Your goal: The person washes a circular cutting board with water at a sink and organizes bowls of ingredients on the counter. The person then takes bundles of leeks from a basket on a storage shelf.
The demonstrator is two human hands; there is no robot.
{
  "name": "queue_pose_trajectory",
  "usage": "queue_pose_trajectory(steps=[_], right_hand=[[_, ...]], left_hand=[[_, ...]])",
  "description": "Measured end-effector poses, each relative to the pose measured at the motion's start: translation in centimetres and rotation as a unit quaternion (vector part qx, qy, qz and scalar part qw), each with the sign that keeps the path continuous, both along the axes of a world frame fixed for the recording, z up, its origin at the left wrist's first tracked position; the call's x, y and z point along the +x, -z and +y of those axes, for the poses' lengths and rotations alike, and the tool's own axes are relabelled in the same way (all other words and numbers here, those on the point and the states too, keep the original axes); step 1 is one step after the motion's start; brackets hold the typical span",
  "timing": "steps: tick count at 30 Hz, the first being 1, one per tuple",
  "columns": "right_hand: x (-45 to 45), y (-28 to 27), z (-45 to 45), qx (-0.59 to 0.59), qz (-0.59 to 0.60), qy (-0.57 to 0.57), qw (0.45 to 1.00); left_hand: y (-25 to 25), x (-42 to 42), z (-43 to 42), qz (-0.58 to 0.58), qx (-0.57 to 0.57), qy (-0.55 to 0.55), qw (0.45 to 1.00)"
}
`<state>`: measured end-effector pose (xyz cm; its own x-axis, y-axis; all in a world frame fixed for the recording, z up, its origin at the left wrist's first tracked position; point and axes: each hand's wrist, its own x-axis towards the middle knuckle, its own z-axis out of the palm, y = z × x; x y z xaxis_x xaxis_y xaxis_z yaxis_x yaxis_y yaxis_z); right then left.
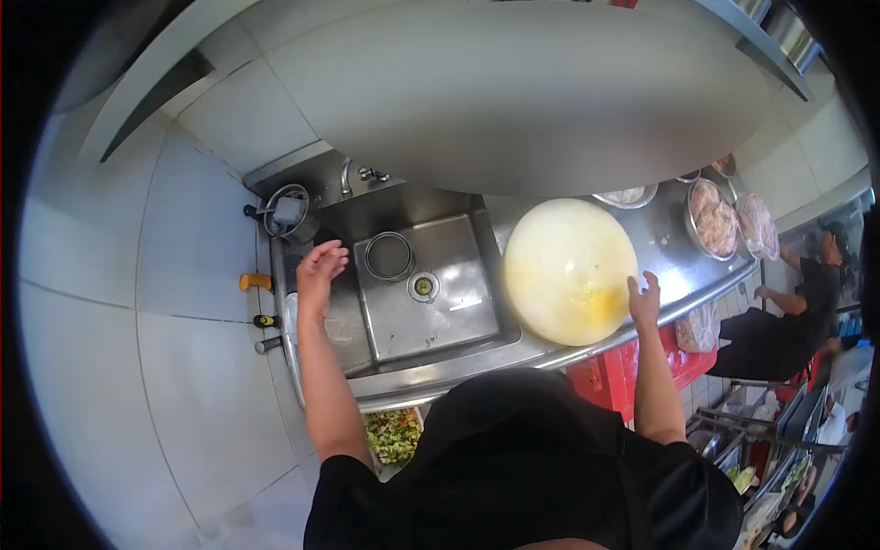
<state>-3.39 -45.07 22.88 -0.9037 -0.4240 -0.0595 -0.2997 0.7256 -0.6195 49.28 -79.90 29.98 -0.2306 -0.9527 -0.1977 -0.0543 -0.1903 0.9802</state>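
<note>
My left hand [321, 268] hovers over the left side of the steel sink [440, 330], fingers loosely bent and apart, with nothing in it. Inside the sink, near that hand, is a round metal ring or strainer [389, 256] beside the drain [423, 287]. My right hand [644, 297] is at the right edge of a thick round cutting board [564, 261], its thumb and fingers spread. Whether it touches the board I cannot tell. The board lies flat on the counter right of the sink, with a yellow wet stain near my right hand.
A metal pot [306, 229] stands at the sink's back left corner, near the faucet [346, 179]. Bowls of raw meat [713, 220] sit at the counter's right end. Below are a red crate [674, 362] and chopped salad [394, 435]. A co-worker [770, 325] stands at right.
</note>
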Motion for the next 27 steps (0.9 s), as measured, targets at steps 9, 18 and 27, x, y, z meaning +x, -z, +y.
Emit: queue_pose_trajectory(steps=[9,18,27], right_hand=[[4.2,4.3,-1.9,-0.046,0.000,0.090,0.995],[11.8,5.1,-8.4,-0.135,-0.005,0.153,0.979],[11.9,3.4,-15.1,-0.131,-0.026,0.121,0.984]], left_hand=[[8.5,1.6,-14.6,-0.055,0.104,0.051,0.992],[22.2,-4.8,-32.3,-0.008,0.153,0.128,0.980],[20.2,-6.8,-31.2,-0.023,0.186,0.084,0.979]])
